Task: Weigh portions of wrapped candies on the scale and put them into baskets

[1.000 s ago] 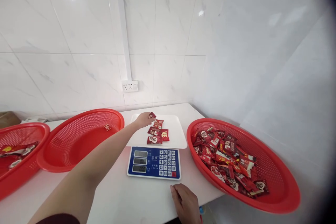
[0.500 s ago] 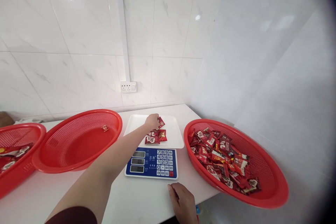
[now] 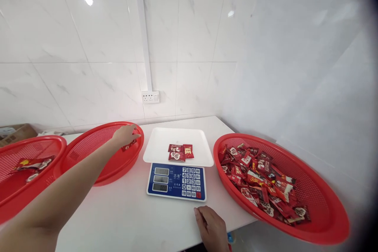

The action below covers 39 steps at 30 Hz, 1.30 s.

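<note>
While the left hand, fingers parted, is at a red packet in the middle basket, the right hand curls closed at the counter, and three packets lie on the scale's tray.

Baskets are red; packets dark red, cream-printed. Tray is white, panel blue, wall grey-veined white.

On the table, packets lie near the front edge of the scale tray, between a filled basket at the table's right edge and a left basket (an outer basket close beside it).
</note>
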Motion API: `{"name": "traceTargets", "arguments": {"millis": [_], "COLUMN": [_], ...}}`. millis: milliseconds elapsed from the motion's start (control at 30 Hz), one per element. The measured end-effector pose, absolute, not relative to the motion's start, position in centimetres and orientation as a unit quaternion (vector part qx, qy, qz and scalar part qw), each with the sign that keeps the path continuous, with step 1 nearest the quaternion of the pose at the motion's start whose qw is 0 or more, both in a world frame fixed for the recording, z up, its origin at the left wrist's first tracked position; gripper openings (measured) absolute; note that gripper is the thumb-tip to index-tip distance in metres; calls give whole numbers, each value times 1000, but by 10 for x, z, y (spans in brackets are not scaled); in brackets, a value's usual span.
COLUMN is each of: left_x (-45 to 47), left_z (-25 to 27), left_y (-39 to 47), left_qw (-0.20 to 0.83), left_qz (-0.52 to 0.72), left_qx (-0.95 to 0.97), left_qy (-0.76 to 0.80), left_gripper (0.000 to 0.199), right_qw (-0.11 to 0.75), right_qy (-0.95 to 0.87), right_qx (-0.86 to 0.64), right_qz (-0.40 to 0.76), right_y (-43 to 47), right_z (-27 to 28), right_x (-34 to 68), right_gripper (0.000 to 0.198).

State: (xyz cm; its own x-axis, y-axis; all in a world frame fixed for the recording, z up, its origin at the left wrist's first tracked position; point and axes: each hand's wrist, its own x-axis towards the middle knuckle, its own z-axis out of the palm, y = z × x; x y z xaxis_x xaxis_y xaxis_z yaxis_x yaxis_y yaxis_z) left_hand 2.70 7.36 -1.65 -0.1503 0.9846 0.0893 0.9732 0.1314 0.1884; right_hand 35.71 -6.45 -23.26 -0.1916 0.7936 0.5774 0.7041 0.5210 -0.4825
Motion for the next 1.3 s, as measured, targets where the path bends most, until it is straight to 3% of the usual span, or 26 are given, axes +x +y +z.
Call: {"name": "traceTargets", "arguments": {"millis": [367,700,1100,1300], "left_x": [147,153,165,206], "left_z": [-61,-66,-50,-62], "left_y": [86,95,95,100], "left_qw": [196,204,330,340], "left_qz": [32,69,160,146], "left_qx": [842,794,722,728], "left_qy": [502,568,587,577], "left_gripper": [61,40,66,24], "right_qw": [400,401,398,400], "right_qy": [-763,-763,-762,-760], "right_qx": [-507,-506,-509,-510], "right_qz": [39,37,44,45], "right_y": [-66,-67,-67,-66], "right_z": [-229,-226,-227,-229], "right_x": [355,354,353,354], "right_gripper": [39,40,39,39]}}
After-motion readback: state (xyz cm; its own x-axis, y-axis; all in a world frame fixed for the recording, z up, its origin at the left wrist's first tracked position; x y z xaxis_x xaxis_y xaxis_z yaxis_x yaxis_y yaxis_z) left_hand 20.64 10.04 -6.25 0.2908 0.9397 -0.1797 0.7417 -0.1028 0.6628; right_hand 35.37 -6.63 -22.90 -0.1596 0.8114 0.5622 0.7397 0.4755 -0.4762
